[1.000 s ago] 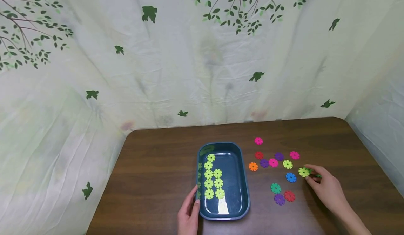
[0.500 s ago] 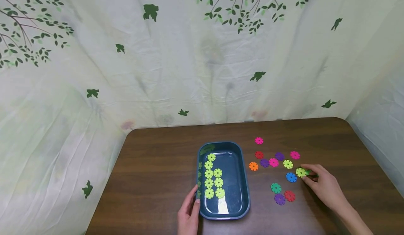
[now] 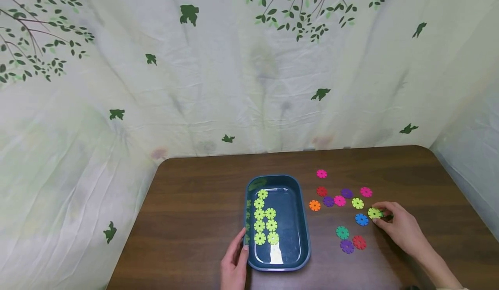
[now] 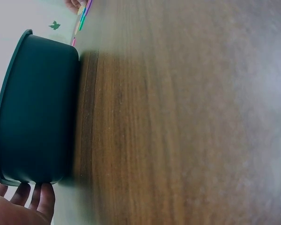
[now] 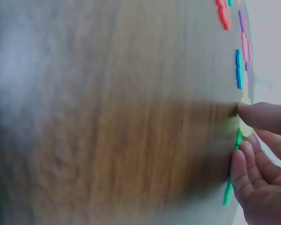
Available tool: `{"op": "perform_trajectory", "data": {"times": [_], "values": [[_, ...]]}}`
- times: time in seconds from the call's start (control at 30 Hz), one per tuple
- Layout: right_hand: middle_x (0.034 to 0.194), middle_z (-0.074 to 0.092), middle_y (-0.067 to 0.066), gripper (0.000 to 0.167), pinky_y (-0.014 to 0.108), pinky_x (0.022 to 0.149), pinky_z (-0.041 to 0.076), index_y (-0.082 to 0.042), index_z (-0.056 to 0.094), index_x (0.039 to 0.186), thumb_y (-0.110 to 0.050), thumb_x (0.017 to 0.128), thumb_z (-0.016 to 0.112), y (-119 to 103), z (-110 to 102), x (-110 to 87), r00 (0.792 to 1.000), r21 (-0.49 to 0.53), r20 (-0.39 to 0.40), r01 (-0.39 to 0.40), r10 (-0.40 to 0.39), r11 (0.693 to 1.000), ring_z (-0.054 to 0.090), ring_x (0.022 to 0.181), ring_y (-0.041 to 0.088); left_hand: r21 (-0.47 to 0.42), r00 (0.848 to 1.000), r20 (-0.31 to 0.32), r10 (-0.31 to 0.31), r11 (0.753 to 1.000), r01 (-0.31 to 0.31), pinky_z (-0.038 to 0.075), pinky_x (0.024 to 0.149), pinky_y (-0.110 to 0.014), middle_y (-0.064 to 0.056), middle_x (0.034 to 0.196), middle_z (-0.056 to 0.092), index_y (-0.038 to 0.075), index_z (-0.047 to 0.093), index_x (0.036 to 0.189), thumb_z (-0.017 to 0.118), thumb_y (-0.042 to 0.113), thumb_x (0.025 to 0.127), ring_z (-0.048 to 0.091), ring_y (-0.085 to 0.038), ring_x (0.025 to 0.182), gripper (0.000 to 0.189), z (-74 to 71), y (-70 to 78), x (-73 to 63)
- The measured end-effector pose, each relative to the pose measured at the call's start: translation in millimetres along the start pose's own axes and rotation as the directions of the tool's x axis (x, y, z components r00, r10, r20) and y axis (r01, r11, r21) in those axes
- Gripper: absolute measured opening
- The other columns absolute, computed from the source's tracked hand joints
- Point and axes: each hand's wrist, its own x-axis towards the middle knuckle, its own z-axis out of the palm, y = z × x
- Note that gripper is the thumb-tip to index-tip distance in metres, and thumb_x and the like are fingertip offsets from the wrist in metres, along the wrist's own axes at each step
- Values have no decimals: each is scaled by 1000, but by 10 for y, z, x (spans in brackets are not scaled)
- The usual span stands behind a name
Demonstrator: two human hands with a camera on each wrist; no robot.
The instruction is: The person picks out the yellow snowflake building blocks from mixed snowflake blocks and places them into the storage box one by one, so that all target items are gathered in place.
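Note:
In the head view my left hand point(image 3: 235, 259) holds the near left side of a dark blue tray point(image 3: 305, 233), thumb by the rim. The left wrist view shows its fingertips point(image 4: 47, 194) against the tray's outer wall point(image 4: 40, 108). Inside the tray lie several yellow-green flower-shaped discs point(image 3: 259, 226), in two columns on its left half. My right hand point(image 3: 403, 229) pinches another yellow-green flower-shaped disc point(image 3: 374, 213) between thumb and finger, low over the table. Green discs point(image 5: 228, 192) lie by that hand's fingers in the right wrist view, mostly hidden in the head view.
Between the tray and my right hand lie loose flower discs on the brown wooden table point(image 3: 195, 207): a blue one point(image 3: 361, 219), an orange one point(image 3: 315, 205), a teal one point(image 3: 342, 232), a yellow-green one point(image 3: 357, 203) and several red, pink and purple ones. A leaf-patterned cloth point(image 3: 265, 86) hangs behind.
My right hand has shifted slightly left with the pinched yellow-green disc, toward the blue disc. The left hand and the tray stay put, and the head view has drifted a little.

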Motion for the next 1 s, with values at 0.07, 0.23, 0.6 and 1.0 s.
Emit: {"op": "perform_trajectory", "data": {"times": [0.07,0.23,0.6,1.0], "values": [[96,60,7,35,28,60,48,-4,66,111,-4,79,80,-9,8,-10,1000,-3,-27,6,-6,1000,55,81,19,9,1000,-2,-8,1000,8,36,104,-23,-5,139,57,19,62,134,58,1,96,47,-23,131,42,5,-7,1],[92,61,3,30,22,60,50,-5,68,106,1,78,79,-31,18,-17,995,16,-94,30,-28,999,54,77,9,35,1000,-11,-30,999,30,36,108,-42,-4,138,57,18,61,134,57,2,95,47,-26,132,42,22,-6,17],[95,66,1,26,12,66,48,-12,71,102,5,82,73,-151,30,-8,978,38,-189,97,-88,995,54,80,2,44,1000,-4,-19,999,19,35,108,-47,-4,138,57,18,61,135,56,1,95,47,-27,132,43,19,8,17],[96,65,2,26,3,72,44,-10,69,105,5,84,73,-371,165,75,964,175,-245,151,-106,973,55,82,-3,29,999,-3,-44,999,44,36,108,-44,-5,139,56,18,61,135,56,2,95,46,-27,133,43,2,-10,10]]}}
